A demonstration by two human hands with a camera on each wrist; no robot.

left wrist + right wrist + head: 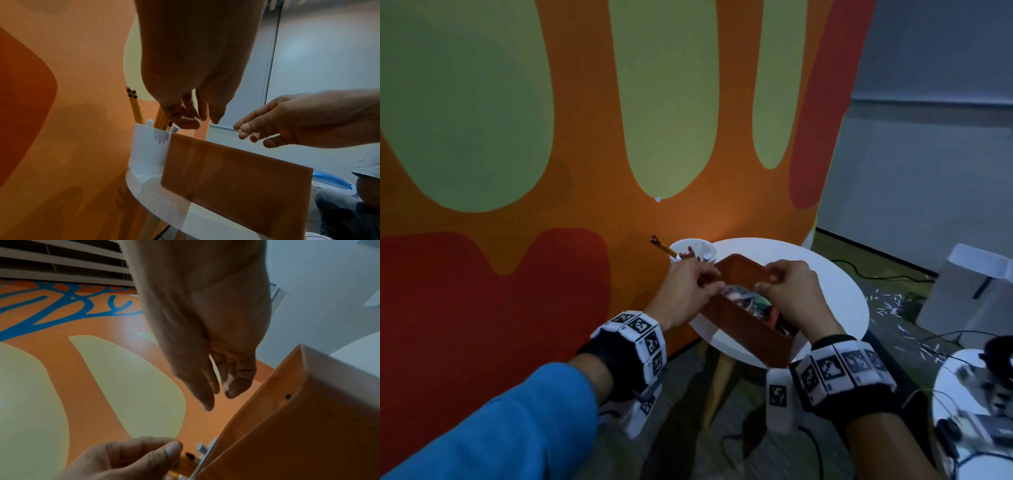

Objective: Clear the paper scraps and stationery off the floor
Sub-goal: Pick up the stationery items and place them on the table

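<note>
Because the brown box (746,329) sits with its near corner past the rim of the round white worktop (835,294), a careless nudge from either wrist could tip it and spill its contents, only blurred colours in the head view, onto the floor (887,329).

The left hand (688,291) hovers over the box's left wall, thumb and fingertips drawn together; whether anything is pinched between them cannot be told. The right hand (791,291) hangs over the far end, fingers loosely curled, with a small pale fleck between two fingertips in its wrist view that may be a scrap.

A white cup (690,250) of pencils (662,245) stands touching the box, easily knocked. Paper scraps (890,308) lie strewn on the floor to the right among black cables (876,274), a snag risk. An orange, green and red wall (551,137) stands just behind the worktop.
</note>
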